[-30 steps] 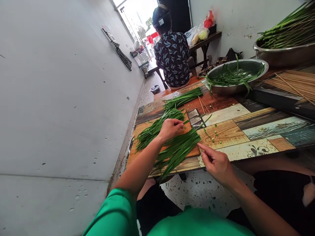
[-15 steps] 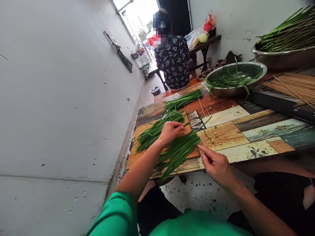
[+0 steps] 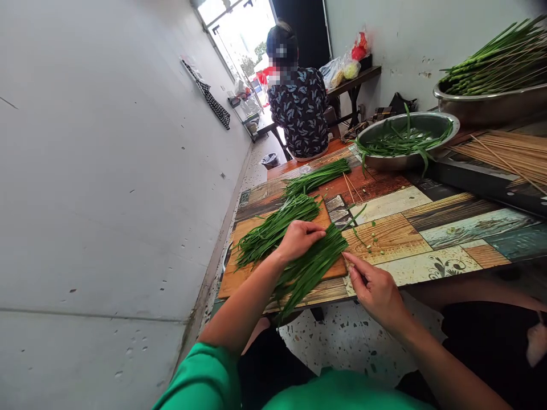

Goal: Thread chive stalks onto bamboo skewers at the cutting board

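Note:
My left hand [image 3: 299,240] is closed in a pinch at the upper edge of the nearer bunch of garlic chives [image 3: 315,259], its fingertips on the cut ends. At the right end of that bunch, my right hand [image 3: 372,287] pinches a thin bamboo skewer [image 3: 344,257]; only a short bit of it shows by the leaves. Under the chives lies a wooden cutting board [image 3: 239,279], and the bunch's leaf tips hang over the table's front edge. A second heap of garlic chives [image 3: 277,228] rests on the board, left of the nearer bunch.
Another chive bunch [image 3: 318,175] lies behind the board, near two loose skewers [image 3: 351,188]. On the right stand a metal bowl [image 3: 397,164] of chive scraps, a large knife [image 3: 482,185], a skewer pile [image 3: 508,151] and a metal basin [image 3: 491,105] of skewered greens. A person [image 3: 299,114] sits beyond.
My left hand has moved slightly right and down, bringing its fingertips from just above the nearer bunch onto its edge. My right hand stays almost in place.

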Demonstrator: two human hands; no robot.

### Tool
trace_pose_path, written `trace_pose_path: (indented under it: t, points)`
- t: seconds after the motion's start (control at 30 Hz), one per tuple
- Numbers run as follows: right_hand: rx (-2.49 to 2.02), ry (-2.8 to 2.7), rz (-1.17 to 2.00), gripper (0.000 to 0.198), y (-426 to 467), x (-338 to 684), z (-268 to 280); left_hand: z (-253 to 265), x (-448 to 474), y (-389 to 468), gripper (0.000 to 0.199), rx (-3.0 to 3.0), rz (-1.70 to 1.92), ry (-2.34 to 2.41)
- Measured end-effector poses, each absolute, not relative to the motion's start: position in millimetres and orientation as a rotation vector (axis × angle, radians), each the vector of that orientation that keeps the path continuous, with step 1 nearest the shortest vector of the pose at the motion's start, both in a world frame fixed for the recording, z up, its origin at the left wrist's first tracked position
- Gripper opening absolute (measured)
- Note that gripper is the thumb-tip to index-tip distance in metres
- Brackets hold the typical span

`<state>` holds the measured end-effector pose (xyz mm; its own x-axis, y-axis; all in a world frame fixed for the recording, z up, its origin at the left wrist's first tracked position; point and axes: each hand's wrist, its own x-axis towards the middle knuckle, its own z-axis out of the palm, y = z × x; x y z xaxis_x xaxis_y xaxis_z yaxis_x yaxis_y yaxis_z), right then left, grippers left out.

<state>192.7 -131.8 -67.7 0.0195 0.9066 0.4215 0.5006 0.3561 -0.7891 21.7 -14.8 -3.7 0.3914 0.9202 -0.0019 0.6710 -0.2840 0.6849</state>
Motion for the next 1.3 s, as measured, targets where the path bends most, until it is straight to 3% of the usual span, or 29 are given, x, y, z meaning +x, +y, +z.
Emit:
trace_pose_path:
  t: [0.3, 0.53, 0.77, 1.03, 1.3]
  points:
    - [-1.27, -1.637, 0.511, 0.035, -130, 194, -74, 13, 14, -13, 0.038, 2.118, 0.545, 1.42]
    - [-1.185, -1.722, 0.173, 0.034, -119, 205, -71, 9, 6, -20, 0.048, 1.855, 0.469, 1.047]
    - [-1.32, -1.653, -0.092, 0.042, -100, 217, -36, 12, -42, -42, 0.049, 1.636, 0.315, 1.052]
    - [-1.22, -1.736, -0.025, 0.04, -102, 170, -6, 24, -129, -88, 0.031, 1.81, 0.621, 1.4]
    - [-0.84, -1.853, -0.182, 0.028, -109, 114, 51, 36, -185, -137, 0.044, 1.693, 0.902, 1.71]
